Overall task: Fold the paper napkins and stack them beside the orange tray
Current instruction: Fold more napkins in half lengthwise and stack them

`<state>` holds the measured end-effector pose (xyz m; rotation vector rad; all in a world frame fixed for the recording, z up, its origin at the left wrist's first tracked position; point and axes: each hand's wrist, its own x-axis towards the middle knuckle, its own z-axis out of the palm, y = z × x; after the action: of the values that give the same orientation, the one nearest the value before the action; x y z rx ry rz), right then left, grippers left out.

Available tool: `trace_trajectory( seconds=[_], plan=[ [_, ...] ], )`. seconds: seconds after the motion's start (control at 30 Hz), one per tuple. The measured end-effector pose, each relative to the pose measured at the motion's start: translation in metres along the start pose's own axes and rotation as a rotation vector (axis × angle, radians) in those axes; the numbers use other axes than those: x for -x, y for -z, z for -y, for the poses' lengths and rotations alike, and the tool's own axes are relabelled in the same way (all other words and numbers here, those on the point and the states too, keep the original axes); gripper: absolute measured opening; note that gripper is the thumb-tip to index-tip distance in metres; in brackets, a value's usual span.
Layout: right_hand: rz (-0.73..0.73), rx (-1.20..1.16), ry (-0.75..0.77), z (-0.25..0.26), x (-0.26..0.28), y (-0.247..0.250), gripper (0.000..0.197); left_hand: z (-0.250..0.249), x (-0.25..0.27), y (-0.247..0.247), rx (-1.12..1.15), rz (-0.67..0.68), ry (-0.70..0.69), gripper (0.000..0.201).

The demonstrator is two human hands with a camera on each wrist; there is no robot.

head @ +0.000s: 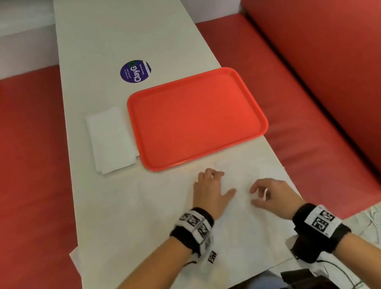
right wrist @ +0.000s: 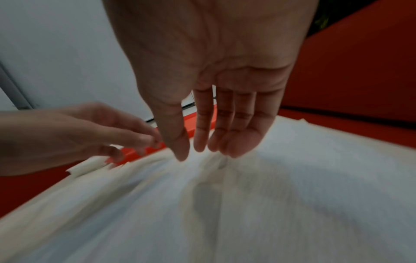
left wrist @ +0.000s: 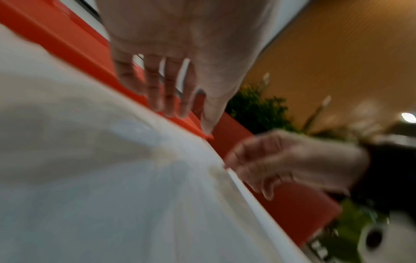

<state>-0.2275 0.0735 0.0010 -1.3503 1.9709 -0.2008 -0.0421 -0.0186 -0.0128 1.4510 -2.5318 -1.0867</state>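
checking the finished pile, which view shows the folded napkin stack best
The head view: the folded napkin stack lies whole on the white table, just left of the orange tray. Both wrist views miss the stack; they show only the unfolded napkin under the hands and a strip of the tray.

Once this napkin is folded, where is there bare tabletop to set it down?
Bare table lies beyond the round sticker, and a narrow strip runs left of the folded napkin stack. The orange tray is empty too. The near end is crowded: the unfolded napkin lies there under the left hand and right hand.
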Motion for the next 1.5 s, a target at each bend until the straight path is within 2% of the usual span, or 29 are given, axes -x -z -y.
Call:
trace_trajectory(
  seconds=[0.07, 0.1, 0.17, 0.3, 0.4, 0.5, 0.6, 0.7, 0.77, 0.83, 0.9, 1.0, 1.13, 1.23, 1.3, 1.4, 1.5],
  plan=[
    [0.058, 0.020, 0.000, -0.004, 0.005, -0.014, 0.033, -0.012, 0.003, -0.020, -0.191, 0.083, 0.061, 0.092],
    [0.064, 0.019, -0.003, -0.007, 0.006, -0.020, 0.038, -0.015, 0.004, -0.025, -0.243, 0.090, 0.074, 0.102],
    [0.039, 0.007, 0.009, -0.012, 0.007, -0.028, 0.042, -0.015, 0.001, -0.031, -0.290, 0.068, 0.100, 0.105],
    [0.000, -0.031, 0.049, -0.020, 0.005, -0.032, 0.040, -0.016, -0.008, -0.025, -0.263, 0.077, 0.183, 0.092],
    [-0.006, -0.056, 0.069, -0.024, 0.004, -0.032, 0.038, -0.015, -0.008, -0.024, -0.120, 0.063, 0.233, 0.071],
    [-0.015, -0.113, 0.095, -0.029, 0.002, -0.032, 0.034, -0.019, -0.001, -0.032, 0.134, -0.053, 0.251, 0.052],
    [-0.027, -0.134, 0.117, -0.032, 0.000, -0.032, 0.032, -0.022, 0.003, -0.039, 0.356, -0.165, 0.249, 0.053],
    [-0.018, -0.154, 0.134, -0.033, 0.000, -0.031, 0.031, -0.025, 0.002, -0.040, 0.565, -0.273, 0.315, 0.054],
    [-0.006, -0.179, 0.128, -0.035, -0.002, -0.028, 0.028, -0.026, 0.003, -0.039, 0.640, -0.331, 0.361, 0.050],
    [0.014, -0.225, 0.112, -0.037, -0.004, -0.023, 0.025, -0.022, 0.003, -0.038, 0.686, -0.358, 0.390, 0.038],
    [0.038, -0.289, 0.087, -0.038, -0.006, -0.019, 0.019, -0.018, 0.003, -0.037, 0.729, -0.351, 0.446, 0.023],
    [0.013, -0.423, 0.053, -0.032, -0.006, -0.011, 0.012, -0.016, 0.005, -0.037, 0.980, -0.280, 0.558, 0.017],
    [-0.015, -0.594, 0.066, -0.007, 0.000, -0.003, 0.024, -0.026, 0.016, -0.032, 1.275, -0.086, 0.531, 0.018],
    [-0.012, -0.608, 0.054, 0.008, 0.001, -0.001, 0.039, -0.031, 0.021, -0.027, 1.372, 0.028, 0.487, 0.022],
    [-0.028, -0.559, 0.064, 0.010, -0.001, -0.003, 0.040, -0.031, 0.021, -0.025, 1.392, 0.020, 0.489, 0.025],
    [-0.048, -0.556, 0.026, 0.004, -0.004, -0.001, 0.016, -0.024, 0.023, -0.023, 1.412, -0.034, 0.527, 0.023],
    [-0.075, -0.442, 0.077, 0.003, 0.000, 0.009, 0.016, -0.011, 0.025, -0.022, 1.278, -0.185, 0.559, 0.015]
  ],
)
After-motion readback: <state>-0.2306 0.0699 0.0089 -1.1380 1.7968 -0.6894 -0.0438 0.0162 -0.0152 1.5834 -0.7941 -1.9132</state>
